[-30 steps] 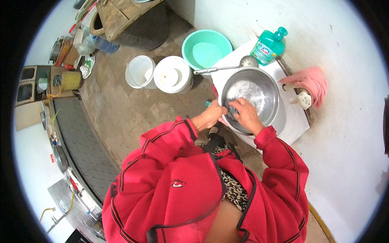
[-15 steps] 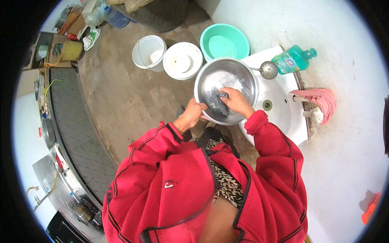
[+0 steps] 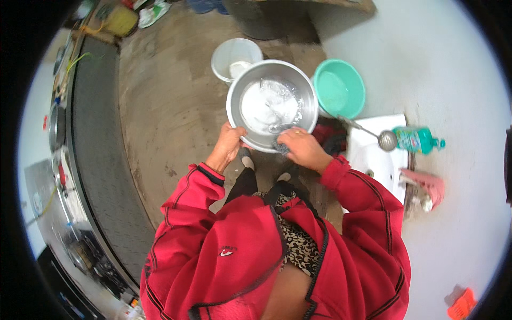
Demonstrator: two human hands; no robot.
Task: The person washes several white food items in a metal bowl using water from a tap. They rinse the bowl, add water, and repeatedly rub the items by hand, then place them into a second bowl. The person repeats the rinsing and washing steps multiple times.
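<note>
A large round metal basin (image 3: 269,104) with some water in its bottom is held up in front of me. My left hand (image 3: 230,143) grips its near left rim, thumb over the edge and fingers underneath. My right hand (image 3: 303,148) is closed on a dark grey scouring pad (image 3: 281,145), pressed against the near right rim of the basin. The pad is partly covered by the fingers. Both forearms are in red sleeves.
Beyond the basin stand a white bucket (image 3: 223,56) and a green plastic tub (image 3: 344,90). To the right is a white sink (image 3: 397,184) with a metal skimmer (image 3: 386,140) and a green soap bottle (image 3: 416,140). A pink cloth (image 3: 429,184) hangs beside it. A dark counter (image 3: 95,154) runs along the left.
The basin has moved left, away from the sink, and now hides one white bucket. The pad in my right hand has gone from inside the basin to its near right rim.
</note>
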